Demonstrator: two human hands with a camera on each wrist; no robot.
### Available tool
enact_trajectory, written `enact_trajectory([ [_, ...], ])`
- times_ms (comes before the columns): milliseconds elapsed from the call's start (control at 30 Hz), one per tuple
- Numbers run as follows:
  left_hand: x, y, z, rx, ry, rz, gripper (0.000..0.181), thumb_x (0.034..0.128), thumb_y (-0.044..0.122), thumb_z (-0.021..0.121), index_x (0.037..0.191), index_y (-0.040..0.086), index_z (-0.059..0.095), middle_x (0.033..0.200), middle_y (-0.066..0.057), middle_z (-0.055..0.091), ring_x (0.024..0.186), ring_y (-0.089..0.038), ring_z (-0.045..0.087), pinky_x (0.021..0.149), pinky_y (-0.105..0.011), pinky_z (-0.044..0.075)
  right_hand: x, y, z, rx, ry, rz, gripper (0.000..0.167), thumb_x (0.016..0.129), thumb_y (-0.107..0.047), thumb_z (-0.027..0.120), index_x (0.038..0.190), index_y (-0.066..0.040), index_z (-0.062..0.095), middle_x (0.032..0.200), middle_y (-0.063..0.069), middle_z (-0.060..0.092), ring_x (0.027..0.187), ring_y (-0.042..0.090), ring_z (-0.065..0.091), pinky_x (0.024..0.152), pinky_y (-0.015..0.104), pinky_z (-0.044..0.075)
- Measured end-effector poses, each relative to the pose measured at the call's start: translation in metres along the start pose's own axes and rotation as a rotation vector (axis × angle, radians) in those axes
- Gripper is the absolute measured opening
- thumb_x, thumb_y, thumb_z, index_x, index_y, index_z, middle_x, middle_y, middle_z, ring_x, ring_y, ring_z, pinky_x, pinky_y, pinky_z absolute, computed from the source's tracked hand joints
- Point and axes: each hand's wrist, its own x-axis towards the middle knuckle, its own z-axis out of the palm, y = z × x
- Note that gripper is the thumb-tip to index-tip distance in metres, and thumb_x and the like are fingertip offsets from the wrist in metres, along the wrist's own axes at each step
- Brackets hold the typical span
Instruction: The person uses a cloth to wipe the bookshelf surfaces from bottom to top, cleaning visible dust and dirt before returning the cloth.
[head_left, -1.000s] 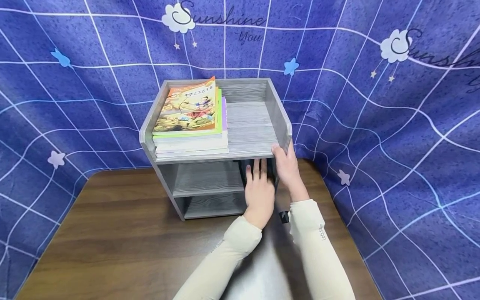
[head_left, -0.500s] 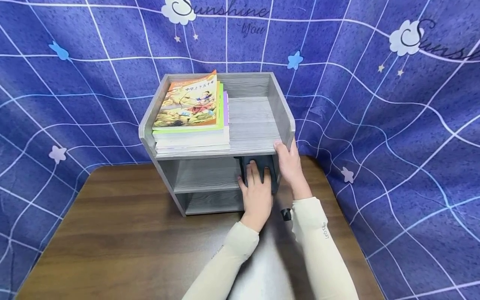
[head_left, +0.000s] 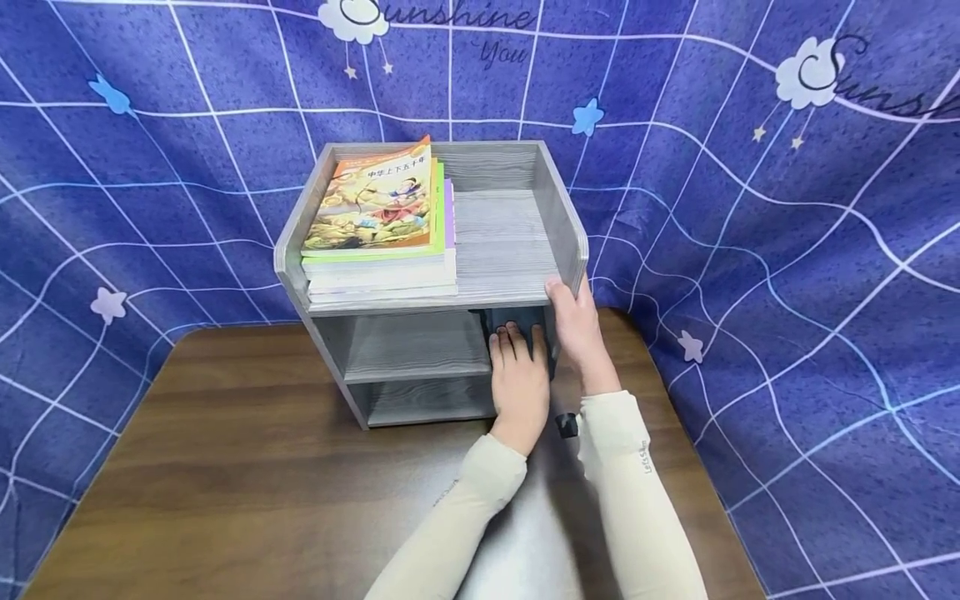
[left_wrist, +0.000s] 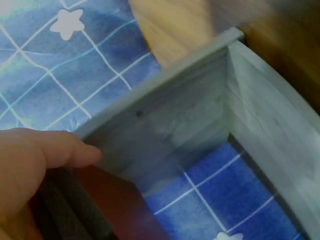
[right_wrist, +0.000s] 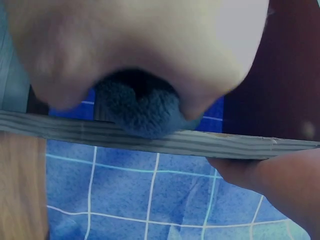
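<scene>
A grey wood-grain shelf unit (head_left: 502, 237) stands on the table. My left hand (head_left: 521, 387) reaches into its middle compartment at the right, straight fingers touching a dark, flat upright thing (head_left: 517, 317) whose kind I cannot tell. With the thumb on the top board and the fingers outside, my right hand (head_left: 577, 333) grips the right side panel. In the left wrist view a thumb (left_wrist: 75, 150) lies by a grey board's edge. Close up in the right wrist view is a hand (right_wrist: 145, 45) over a fuzzy dark-blue thing (right_wrist: 145, 115); another hand (right_wrist: 280, 172) touches the board's far side.
Several books (head_left: 375, 204) are stacked on the left of the top shelf. The brown table (head_left: 247, 475) carries the unit, with a blue patterned curtain (head_left: 247, 75) behind and at the sides. A small black object (head_left: 567, 425) is beside the right cuff.
Half a second ago my left fingers were spread lower over the dark thing; now they are closer together and the hand sits slightly right. My right hand keeps its grip; the view shifts slightly.
</scene>
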Motion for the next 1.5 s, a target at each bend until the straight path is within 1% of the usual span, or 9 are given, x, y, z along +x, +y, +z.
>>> enact_trajectory([
  [133, -0.002, -0.006, 0.004, 0.02, 0.053, 0.027, 0.05, 0.1034, 0.016, 0.028, 0.144, 0.014, 0.057, 0.142, -0.026, 0.052, 0.132, -0.041, 0.047, 0.113, -0.049, 0.029, 0.001, 0.002, 0.002, 0.005, 0.009, -0.021, 0.058, 0.1, -0.024, 0.049, 0.154, -0.009, 0.037, 0.144, 0.017, 0.051, 0.13, 0.022, 0.047, 0.114, 0.032, 0.028],
  [333, -0.004, -0.014, 0.008, 0.001, 0.13, 0.044, 0.055, 0.1031, 0.012, 0.02, 0.138, 0.012, 0.062, 0.137, -0.025, 0.056, 0.128, -0.04, 0.052, 0.106, -0.048, 0.038, 0.002, 0.001, 0.002, -0.019, 0.009, -0.036, 0.055, 0.099, -0.021, 0.05, 0.152, -0.008, 0.04, 0.141, 0.017, 0.054, 0.128, 0.023, 0.05, 0.112, 0.034, 0.031],
  [467, -0.006, -0.019, 0.007, 0.001, 0.135, 0.059, 0.052, 0.1035, 0.012, 0.022, 0.137, 0.013, 0.062, 0.137, -0.025, 0.057, 0.128, -0.04, 0.052, 0.105, -0.048, 0.039, 0.001, -0.002, 0.003, -0.039, 0.019, -0.052, 0.055, 0.098, -0.019, 0.05, 0.151, -0.008, 0.041, 0.14, 0.017, 0.055, 0.128, 0.023, 0.051, 0.112, 0.034, 0.033],
  [600, -0.007, -0.029, 0.005, 0.003, 0.097, 0.066, 0.044, 0.1037, 0.013, 0.034, 0.139, 0.013, 0.061, 0.139, -0.024, 0.055, 0.129, -0.04, 0.051, 0.106, -0.048, 0.039, 0.002, -0.004, 0.003, -0.065, 0.021, -0.058, 0.054, 0.098, -0.02, 0.05, 0.15, -0.007, 0.043, 0.138, 0.017, 0.056, 0.128, 0.023, 0.051, 0.112, 0.034, 0.033],
  [733, -0.01, -0.043, 0.006, -0.009, 0.069, 0.061, 0.041, 0.1035, 0.011, 0.041, 0.14, 0.012, 0.059, 0.141, -0.024, 0.053, 0.131, -0.041, 0.049, 0.106, -0.048, 0.038, 0.002, -0.004, 0.003, -0.095, 0.022, -0.045, 0.054, 0.097, -0.022, 0.051, 0.148, -0.007, 0.044, 0.136, 0.017, 0.057, 0.125, 0.023, 0.052, 0.11, 0.035, 0.034],
  [900, -0.014, -0.062, 0.009, -0.046, 0.088, 0.066, 0.041, 0.1031, 0.007, 0.041, 0.139, 0.011, 0.06, 0.14, -0.025, 0.053, 0.13, -0.042, 0.049, 0.106, -0.048, 0.039, 0.001, -0.006, 0.0, -0.118, 0.033, -0.027, 0.051, 0.097, -0.023, 0.051, 0.144, -0.006, 0.048, 0.132, 0.017, 0.059, 0.118, 0.023, 0.053, 0.107, 0.037, 0.036],
  [1067, -0.019, -0.082, 0.01, -0.046, 0.142, 0.079, 0.041, 0.1031, 0.006, 0.037, 0.135, 0.01, 0.063, 0.138, -0.026, 0.056, 0.128, -0.042, 0.052, 0.104, -0.049, 0.041, 0.001, -0.007, -0.003, -0.135, 0.029, -0.019, 0.047, 0.097, -0.023, 0.052, 0.14, -0.004, 0.051, 0.126, 0.018, 0.061, 0.112, 0.024, 0.055, 0.103, 0.038, 0.039],
  [1300, -0.026, -0.109, 0.011, -0.038, 0.281, 0.077, 0.045, 0.1036, 0.004, 0.027, 0.123, 0.005, 0.067, 0.128, -0.029, 0.061, 0.119, -0.045, 0.057, 0.1, -0.052, 0.044, 0.0, -0.01, -0.006, -0.127, 0.033, -0.014, 0.043, 0.097, -0.022, 0.054, 0.136, -0.003, 0.053, 0.121, 0.017, 0.062, 0.105, 0.022, 0.057, 0.096, 0.034, 0.043],
  [1500, -0.035, -0.139, 0.013, -0.023, 0.322, 0.065, 0.036, 0.1004, 0.005, 0.038, 0.119, 0.001, 0.069, 0.126, -0.031, 0.061, 0.117, -0.046, 0.058, 0.098, -0.053, 0.045, -0.002, -0.011, -0.005, -0.095, 0.035, -0.013, 0.042, 0.096, -0.018, 0.055, 0.135, -0.002, 0.054, 0.119, 0.016, 0.063, 0.1, 0.019, 0.059, 0.09, 0.03, 0.046],
])
